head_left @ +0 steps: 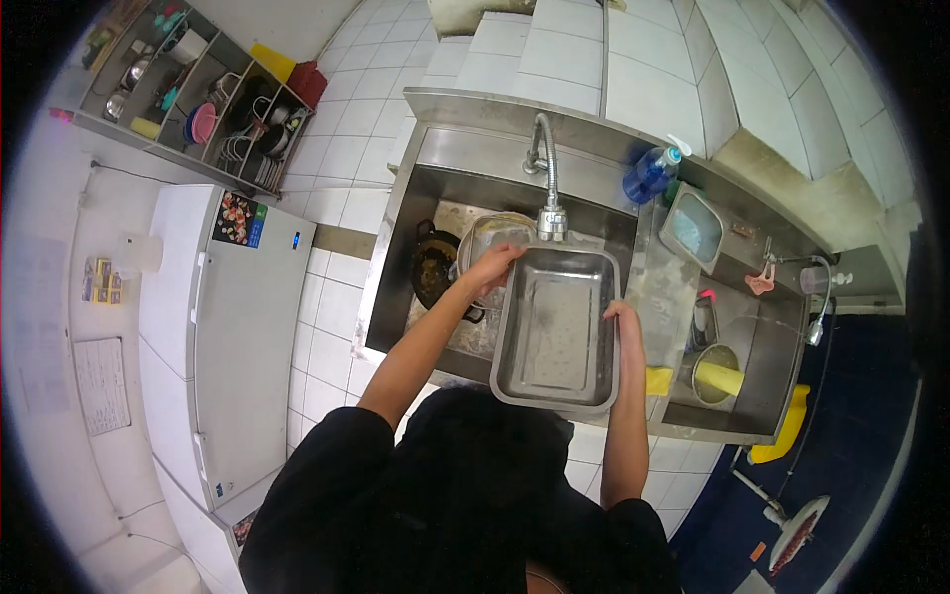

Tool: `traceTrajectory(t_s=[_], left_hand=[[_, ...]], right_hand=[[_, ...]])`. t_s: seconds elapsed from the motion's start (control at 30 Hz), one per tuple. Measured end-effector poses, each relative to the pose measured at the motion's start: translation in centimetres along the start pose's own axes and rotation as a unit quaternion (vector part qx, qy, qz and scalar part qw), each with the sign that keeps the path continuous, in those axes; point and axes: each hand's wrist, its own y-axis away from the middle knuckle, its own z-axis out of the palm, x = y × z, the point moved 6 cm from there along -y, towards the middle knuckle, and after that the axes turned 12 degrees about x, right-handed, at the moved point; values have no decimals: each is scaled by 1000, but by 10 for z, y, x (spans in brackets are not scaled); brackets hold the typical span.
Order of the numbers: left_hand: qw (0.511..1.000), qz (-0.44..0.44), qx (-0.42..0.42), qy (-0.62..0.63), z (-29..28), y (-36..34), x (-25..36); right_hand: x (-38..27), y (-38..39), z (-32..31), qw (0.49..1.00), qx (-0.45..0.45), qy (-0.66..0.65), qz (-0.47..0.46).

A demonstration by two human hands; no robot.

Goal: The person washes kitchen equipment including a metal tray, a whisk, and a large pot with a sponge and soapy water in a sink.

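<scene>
Both my hands grip a rectangular metal baking tray (559, 322), held over the front of the left sink basin. My left hand (492, 269) closes on its upper left corner, and my right hand (623, 319) holds its right rim. The tray's inside faces up and looks bare, with spots or wet marks on its bottom. Just beyond its far edge hangs the head of a flexible faucet (551, 218). Left of the tray, a black pan (432, 262) and a round metal bowl (500, 230) lie in the sink (396, 287), partly hidden by my left arm.
A blue soap bottle (648, 178) and a metal container with bluish liquid (693, 231) stand on the counter. The right basin (767, 366) holds a pot (714, 358) with a yellow cloth. A white fridge (247, 337) and a dish shelf (188, 89) are at left.
</scene>
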Motion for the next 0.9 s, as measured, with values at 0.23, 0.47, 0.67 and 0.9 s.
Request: traceTrajectory(t_s=[0.23, 0.47, 0.67, 0.9], left_hand=[[998, -29, 15, 57, -15, -8, -26], [996, 41, 54, 61, -51, 20, -31], [981, 180, 63, 45, -43, 95, 8], [976, 183, 96, -74, -58, 144, 20]], right_hand=[[27, -12, 11, 996, -28, 11, -82], [-20, 4, 71, 994, 46, -69, -65], [16, -28, 80, 994, 78, -11, -75], [35, -31, 113, 897, 33, 325, -297]])
